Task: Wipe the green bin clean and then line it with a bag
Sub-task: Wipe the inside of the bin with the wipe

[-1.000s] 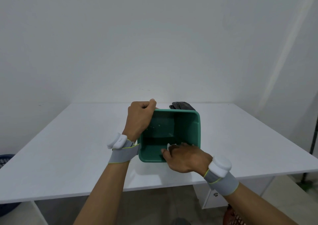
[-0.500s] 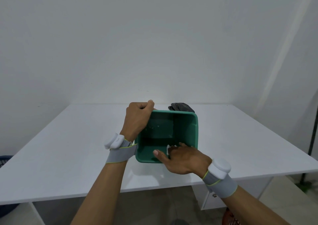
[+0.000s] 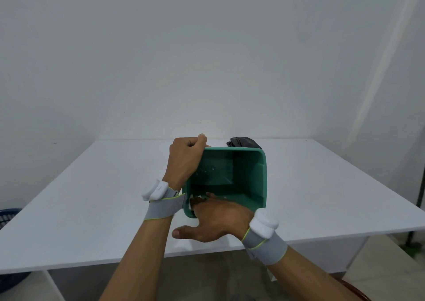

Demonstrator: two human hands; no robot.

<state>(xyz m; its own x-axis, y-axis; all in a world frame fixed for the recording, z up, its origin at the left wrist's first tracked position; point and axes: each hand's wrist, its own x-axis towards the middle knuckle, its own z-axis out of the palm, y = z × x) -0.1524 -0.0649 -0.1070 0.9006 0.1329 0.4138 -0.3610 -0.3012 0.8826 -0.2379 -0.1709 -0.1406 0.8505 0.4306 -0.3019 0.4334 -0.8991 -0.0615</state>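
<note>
while seen from the head camera, tilted toward the viewer on a flat white rectangular table (image 3: 92,197): a square green plastic bin (image 3: 249,181), open mouth facing the camera, standing near the table's front edge, about mid-width. clenched around the bin's upper left rim corner: the left hand (image 3: 185,158), fingers curled over the edge, thumb on top, knuckles outward. strapped round the left wrist: a grey elastic band with a white rounded sensor pod (image 3: 156,192). reaching over the bin's lower near rim: the right hand (image 3: 216,220), fingers tucked inside against the inner wall, thumb stretched out to the left, outside and below the rim. glimpsed at those fingertips: a small scrap of white wiping material (image 3: 192,200), mostly hidden, so cannot tell for sure whether pinched or merely pressed against the wall, though fingers look curled onto it. worn on the right wrist: a matching grey band with white pod (image 3: 264,223). scattered on the bin's inner left wall: a few pale specks or droplets. lying just behind the bin's far rim, on the table: a crumpled dark grey plastic bag (image 3: 243,142), partly hidden by the bin. peeking at the far left edge, below table level: a dark blue woven basket (image 3: 7,215). behind everything: a plain white wall (image 3: 207,59).
</note>
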